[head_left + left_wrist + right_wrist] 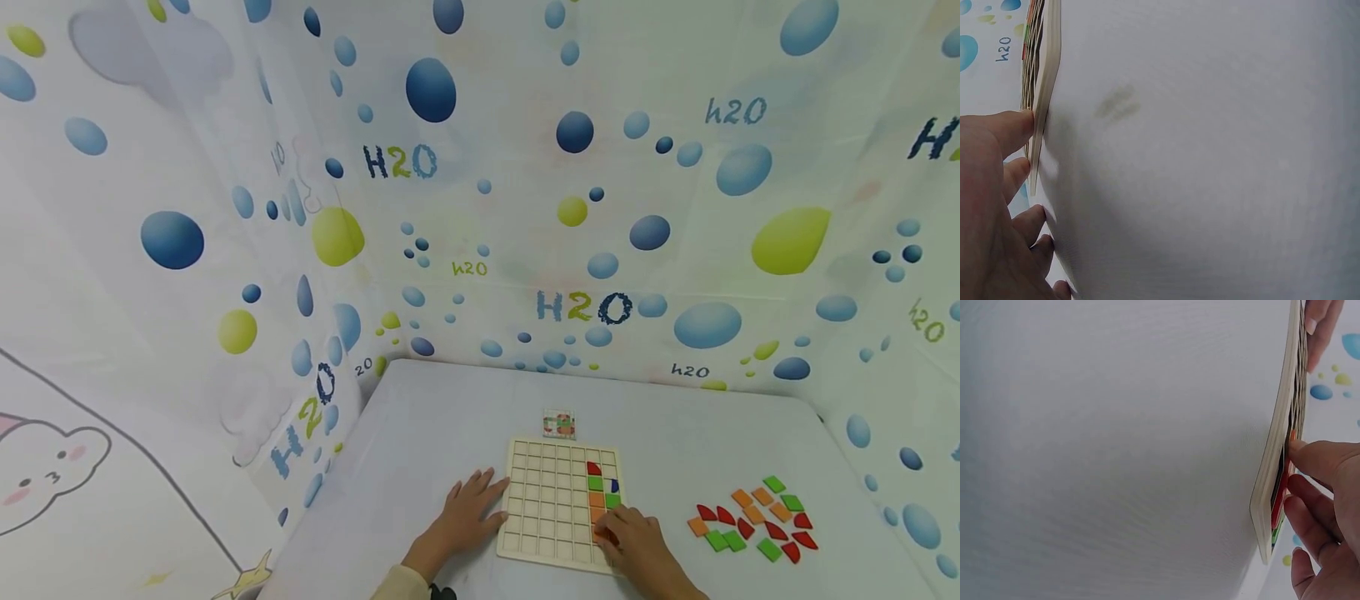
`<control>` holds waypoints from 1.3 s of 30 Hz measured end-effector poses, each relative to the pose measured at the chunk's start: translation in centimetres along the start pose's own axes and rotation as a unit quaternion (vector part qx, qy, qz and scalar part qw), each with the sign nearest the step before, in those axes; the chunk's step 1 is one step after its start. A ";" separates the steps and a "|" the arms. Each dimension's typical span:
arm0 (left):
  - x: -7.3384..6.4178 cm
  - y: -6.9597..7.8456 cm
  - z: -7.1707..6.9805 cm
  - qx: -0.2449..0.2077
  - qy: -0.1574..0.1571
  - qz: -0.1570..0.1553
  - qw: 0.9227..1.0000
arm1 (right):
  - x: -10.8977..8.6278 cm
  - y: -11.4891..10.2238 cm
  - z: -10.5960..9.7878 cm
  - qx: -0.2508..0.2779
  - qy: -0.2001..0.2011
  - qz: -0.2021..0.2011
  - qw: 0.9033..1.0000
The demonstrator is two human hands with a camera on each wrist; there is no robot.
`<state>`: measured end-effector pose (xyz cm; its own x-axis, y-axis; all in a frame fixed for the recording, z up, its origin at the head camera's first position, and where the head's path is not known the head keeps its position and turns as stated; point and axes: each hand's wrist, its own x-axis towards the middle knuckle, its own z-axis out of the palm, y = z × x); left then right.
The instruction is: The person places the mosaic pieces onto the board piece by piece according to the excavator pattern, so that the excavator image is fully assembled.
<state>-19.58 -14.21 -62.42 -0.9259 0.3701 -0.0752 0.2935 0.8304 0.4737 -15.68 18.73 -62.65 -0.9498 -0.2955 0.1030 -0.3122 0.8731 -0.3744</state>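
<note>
A pale wooden grid board (551,500) lies on the table in the head view. My left hand (470,512) rests at its left edge with fingers spread; in the left wrist view the thumb (1019,128) touches the board's side. Over the lower right squares, my right hand (637,542) has its thumb and fingers bent together at an orange square tile (597,534), partly covered by the fingertips. Above it in the board are a red quarter-round piece (593,468), a green tile (595,482) and a blue piece (614,485). The right wrist view shows a red piece (1279,503) by the fingers.
A small pattern card (559,423) lies just beyond the board's far edge. Several loose red, green and orange pieces (753,513) are scattered on the white table (442,417) to the right. A printed curtain (510,225) hangs behind and at the sides.
</note>
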 end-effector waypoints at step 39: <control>0.0 -0.1 -0.1 0.003 0.003 0.006 1.000 | -0.7 8.0 -5.1 -0.012 -0.030 0.262 0.965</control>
<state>-19.62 -14.29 -62.39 -0.9237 0.3779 -0.0639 0.3063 0.8282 0.4693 -17.63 27.91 -60.98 -0.9746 0.1673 -0.1490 0.2093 0.9170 -0.3396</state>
